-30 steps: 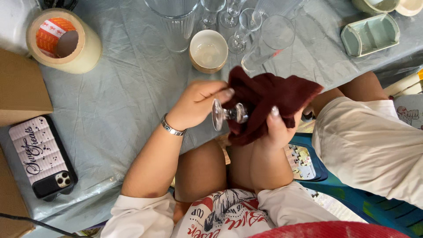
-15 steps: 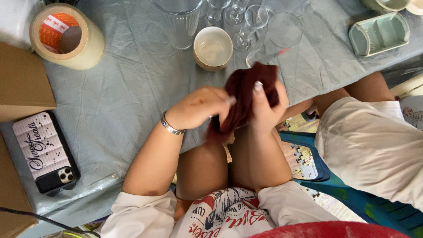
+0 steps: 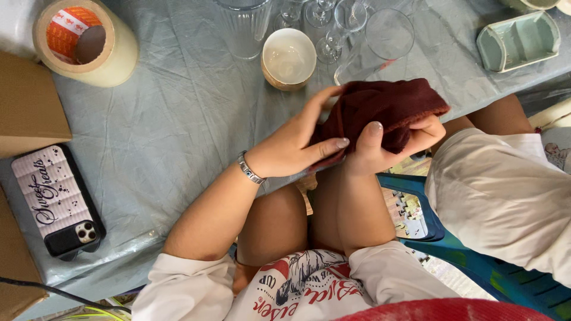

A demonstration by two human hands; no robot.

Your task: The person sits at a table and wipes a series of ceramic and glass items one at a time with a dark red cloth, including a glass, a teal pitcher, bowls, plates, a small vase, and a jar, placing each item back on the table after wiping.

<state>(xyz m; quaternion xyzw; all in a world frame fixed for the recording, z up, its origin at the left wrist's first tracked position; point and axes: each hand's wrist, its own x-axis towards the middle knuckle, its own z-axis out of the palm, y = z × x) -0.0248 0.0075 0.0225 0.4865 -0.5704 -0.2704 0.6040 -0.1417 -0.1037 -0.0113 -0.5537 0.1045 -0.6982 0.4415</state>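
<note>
**A:** What are the hands doing?

**B:** Both are gripping a dark red cloth (image 3: 380, 110) at the near edge of a table (image 3: 178, 125) draped in a grey-blue sheet. The left hand (image 3: 294, 145) is lying along the cloth's left side, fingers closed against it and a metal bracelet (image 3: 250, 169) sitting on the wrist. The right hand (image 3: 386, 142) is clutching the bunched cloth from below, thumb pressing into the folds. Whether anything is wrapped inside, the view is not showing.

**A:** Which containers are standing nearby?

**B:** A small cream bowl (image 3: 289, 58) is sitting just beyond the cloth, showing only its pale inside. Next to it a clear tumbler (image 3: 245, 27) and several stemmed glasses (image 3: 339, 24) are standing together, with nothing visible in them. A larger wine glass (image 3: 380, 41) is leaning close to the cloth. A pale green dish with two compartments (image 3: 518, 40) is resting far right.

**A:** And on the left?

**B:** A wide roll of tape (image 3: 83, 41) is lying there, a cardboard box (image 3: 27, 104) beside it, and a phone (image 3: 56, 199) face down.
</note>
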